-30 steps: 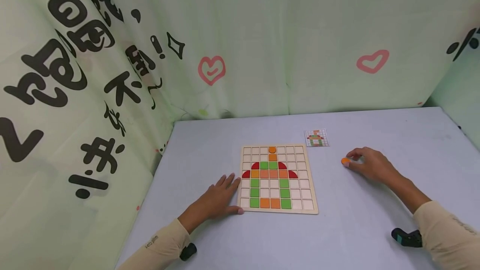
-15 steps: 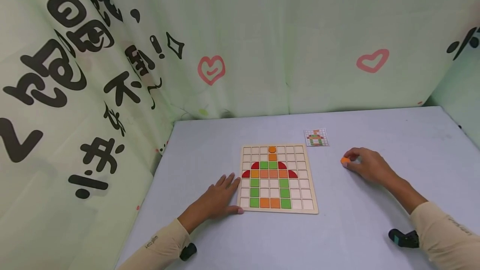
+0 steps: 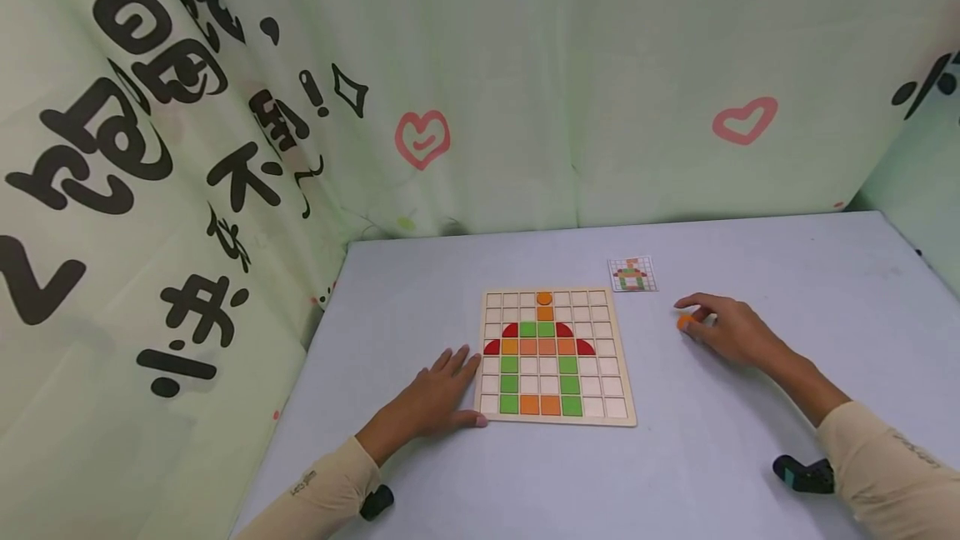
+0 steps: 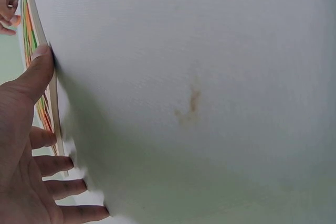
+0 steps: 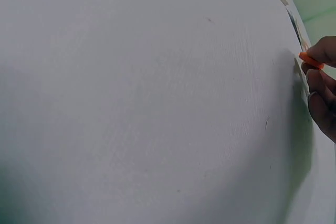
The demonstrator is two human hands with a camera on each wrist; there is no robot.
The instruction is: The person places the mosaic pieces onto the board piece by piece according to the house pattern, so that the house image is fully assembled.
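A square wooden grid board point(image 3: 603, 367) lies on the table, with green, orange, red and salmon pieces forming a figure in its cells. My left hand point(image 3: 431, 398) rests at its left edge with the fingers spread. In the left wrist view, the thumb of my left hand point(image 4: 18, 182) touches the board's rim point(image 4: 39, 24). To the right of the board, my right hand point(image 3: 738, 332) pinches a small orange piece point(image 3: 685, 322) just above the table. The right wrist view shows this orange piece point(image 5: 311, 60) held by the thumb and a finger; its full outline is partly covered.
A small pattern card point(image 3: 633, 274) with a similar coloured figure lies beyond the board's upper right corner. The white-covered table point(image 3: 705, 465) reaches back to a pale green curtain point(image 3: 510, 90) with lettering and hearts. Black wrist devices hang below both sleeves.
My right hand has shifted slightly left with the orange piece, and its index finger has lifted away from it. My left hand and the board stay in place.
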